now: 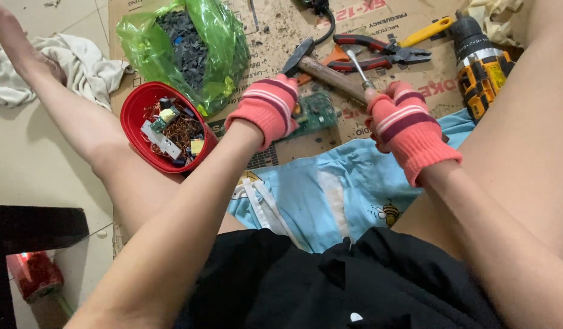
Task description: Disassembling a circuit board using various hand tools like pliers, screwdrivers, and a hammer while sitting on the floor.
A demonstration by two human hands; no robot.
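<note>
Both forearms reach up from the bottom of the frame toward its centre. The left hand (268,109), in a pink knitted glove with white and dark red stripes, sits palm down just left of centre, wrist bent, its fingers pressed together onto the green circuit board (317,112) that lies on the flattened brown cardboard sheet (275,30) spread on the floor. The right hand (403,122), in a matching glove, is right of centre with its fingers clamped around the handle of a metal-shafted screwdriver (356,68), whose shaft slants toward the upper left.

The board is small and rectangular, partly hidden under the left glove, with tiny parts on its face too small to tell.

Just above the hands lies a wooden-handled hammer with a dark steel head (321,67). Red-handled pliers (385,55) lie beyond it, and a yellow and black cordless drill (482,61) is at upper right. At left, a red plastic bowl holding copper wire and small electronic parts (133,116) sits beside a green plastic bag of dark scraps (220,36).
</note>
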